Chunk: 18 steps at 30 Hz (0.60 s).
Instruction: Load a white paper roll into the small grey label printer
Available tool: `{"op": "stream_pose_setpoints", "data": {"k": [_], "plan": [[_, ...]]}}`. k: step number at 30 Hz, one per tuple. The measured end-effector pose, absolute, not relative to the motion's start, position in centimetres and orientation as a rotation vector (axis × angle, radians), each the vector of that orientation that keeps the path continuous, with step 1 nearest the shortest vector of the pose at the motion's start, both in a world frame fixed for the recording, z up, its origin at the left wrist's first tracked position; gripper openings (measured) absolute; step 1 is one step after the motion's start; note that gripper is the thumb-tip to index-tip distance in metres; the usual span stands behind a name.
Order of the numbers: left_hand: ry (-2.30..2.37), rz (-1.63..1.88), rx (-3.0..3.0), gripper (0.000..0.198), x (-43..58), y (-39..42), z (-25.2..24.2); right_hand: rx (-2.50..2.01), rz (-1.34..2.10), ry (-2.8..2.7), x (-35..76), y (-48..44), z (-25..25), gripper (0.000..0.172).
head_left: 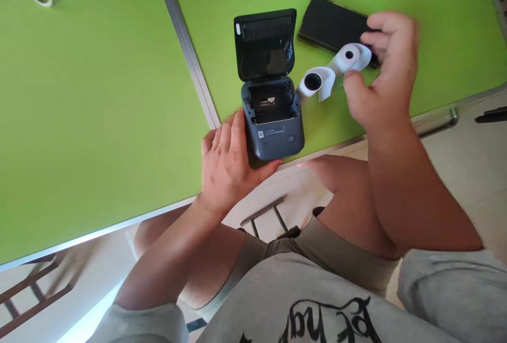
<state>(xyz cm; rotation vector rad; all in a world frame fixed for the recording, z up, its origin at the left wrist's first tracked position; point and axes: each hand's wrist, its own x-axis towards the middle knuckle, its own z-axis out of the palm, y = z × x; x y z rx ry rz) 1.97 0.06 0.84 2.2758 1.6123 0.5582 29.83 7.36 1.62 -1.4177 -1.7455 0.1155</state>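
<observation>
In the head view, we are finding the left hand (227, 160) lying half-spread against a blue-grey device (277, 145). Its fingers are lining the device's left side and its thumb is running along the near edge; we are judging that it is bracing the body rather than gripping it. The lid (265, 44) is standing raised beyond that hand, presumably so that the compartment is lying accessible.

We are noting the right hand (382, 68) hovering partly open, slightly blurred, its thumb and fingers parting around the farther white roll (340, 61). We are seeing no clear hold, and we cannot tell whether the thumb is touching it. The nearer white roll (327, 85) is sitting between the two hands, just beside the device, leftward of the right thumb. A dark phone (328, 23) is lying partly beneath the right fingers, on the green table (99, 94) that is supporting everything.
</observation>
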Motion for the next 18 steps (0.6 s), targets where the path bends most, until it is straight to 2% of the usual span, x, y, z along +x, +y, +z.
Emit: {"op": "stream_pose_setpoints", "data": {"k": [3, 12, 18], "plan": [[1.616, 0.56, 2.273, 0.104, 2.0, 0.1, 0.8, -1.459, 0.199, -1.793, 30.6, 8.2, -0.2, 0.056], [1.624, 0.561, 2.274, 0.104, 1.9, 0.1, 0.7, -1.62, 0.231, -1.662, 29.4, 8.1, 0.0, 0.05], [1.653, 0.582, 2.278, 0.103, 2.1, 0.1, 0.6, -1.211, 0.209, -1.574, 26.0, 5.8, 3.6, 0.023]]}}
